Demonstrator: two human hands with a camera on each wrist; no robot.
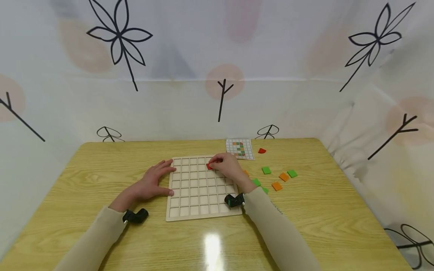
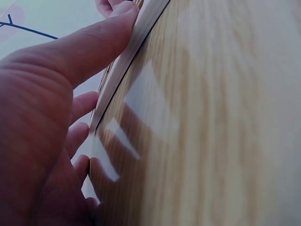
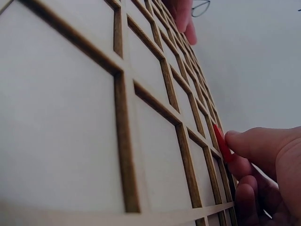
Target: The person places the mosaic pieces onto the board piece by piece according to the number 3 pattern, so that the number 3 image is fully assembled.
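A pale wooden grid board with square recesses lies on the table. At its left edge rests my left hand, fingers spread, thumb and fingertips touching the rim; the left wrist view shows the thumb against the board's side. Over the board's upper right, my right hand pinches a red tile between thumb and fingers. In the right wrist view that red tile stands tilted at the grid bars, its lower edge at a recess.
A printed pattern card lies behind the board, a red quarter-round piece beside it. Several green tiles and orange tiles are scattered right of the board, some partly behind my right forearm. A patterned cloth hangs behind the table.
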